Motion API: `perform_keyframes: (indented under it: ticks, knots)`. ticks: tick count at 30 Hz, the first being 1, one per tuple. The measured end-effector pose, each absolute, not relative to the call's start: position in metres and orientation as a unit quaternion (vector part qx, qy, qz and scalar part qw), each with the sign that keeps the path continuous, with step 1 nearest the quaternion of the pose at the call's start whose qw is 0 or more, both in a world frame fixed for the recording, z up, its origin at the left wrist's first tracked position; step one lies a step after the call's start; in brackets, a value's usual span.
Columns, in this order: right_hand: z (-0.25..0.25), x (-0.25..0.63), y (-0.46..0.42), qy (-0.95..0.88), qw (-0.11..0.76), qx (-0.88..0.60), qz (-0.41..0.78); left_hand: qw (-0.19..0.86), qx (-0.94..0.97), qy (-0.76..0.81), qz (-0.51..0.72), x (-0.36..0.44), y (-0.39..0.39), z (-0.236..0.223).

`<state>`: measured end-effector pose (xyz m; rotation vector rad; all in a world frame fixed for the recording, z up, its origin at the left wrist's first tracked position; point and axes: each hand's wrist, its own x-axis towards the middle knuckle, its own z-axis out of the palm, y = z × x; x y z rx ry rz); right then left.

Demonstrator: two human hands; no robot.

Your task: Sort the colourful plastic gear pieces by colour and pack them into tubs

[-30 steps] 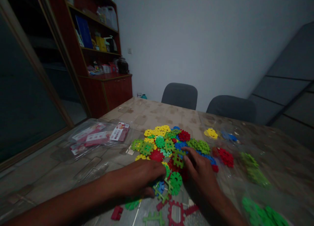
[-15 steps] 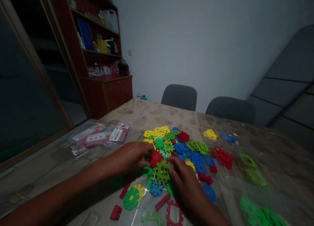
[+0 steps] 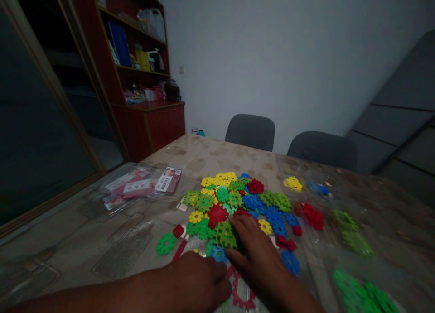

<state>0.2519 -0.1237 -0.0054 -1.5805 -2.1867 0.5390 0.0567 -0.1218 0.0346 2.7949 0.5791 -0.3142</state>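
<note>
A heap of plastic building pieces lies on the table. My right hand [image 3: 254, 245] rests at the heap's near right side, thumb and fingers apart, beside a square olive-green lattice piece [image 3: 224, 234]. Closer to me, my left hand [image 3: 202, 279] is curled low over the tabletop; whatever its fingers hold is hidden. Just right of it lies a red toothed frame [image 3: 249, 300], partly covered by my hands. A blue flower-shaped piece [image 3: 218, 254] shows between the hands. Around them are a red piece [image 3: 217, 215], a yellow flower piece [image 3: 196, 217] and a green flower piece [image 3: 166, 244].
Clear bags with printed cards [image 3: 141, 186] lie at the left. Bagged pieces in yellow [image 3: 292, 183], red [image 3: 311, 216] and green [image 3: 362, 290] line the right. Two grey chairs [image 3: 249, 131] stand behind the table [image 3: 190, 152]. A wooden cabinet [image 3: 165, 125] is farther back.
My left hand has moved from the heap's left side toward me, uncovering olive lattice pieces and a green flower piece. My right hand stays beside the olive lattice piece.
</note>
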Motion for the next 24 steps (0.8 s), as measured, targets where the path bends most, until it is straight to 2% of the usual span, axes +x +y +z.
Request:
perform_keyframes:
  ticks: [3, 6, 15, 21, 24]
  knots:
    - [-0.005, 0.258, -0.122, -0.776, 0.204, -0.565, 0.192, 0.084, 0.972, 0.183, -0.121, 0.067, -0.127, 0.013]
    - [-0.003, 0.267, -0.120, -0.778, 0.214, -0.562, 0.183, 0.075, 0.977, 0.184, -0.078, 0.068, -0.124, 0.006]
    - [-0.012, 0.283, -0.120, -0.793, 0.206, -0.524, 0.234, 0.228, 0.935, 0.270, 0.014, 0.042, -0.109, 0.047]
    - [-0.015, 0.280, -0.118, -0.794, 0.236, -0.502, 0.248, 0.272, 0.905, 0.301, 0.126, 0.048, -0.078, 0.028]
    - [-0.016, 0.284, -0.118, -0.793, 0.228, -0.507, 0.248, 0.291, 0.892, 0.313, 0.144, 0.054, -0.075, 0.013]
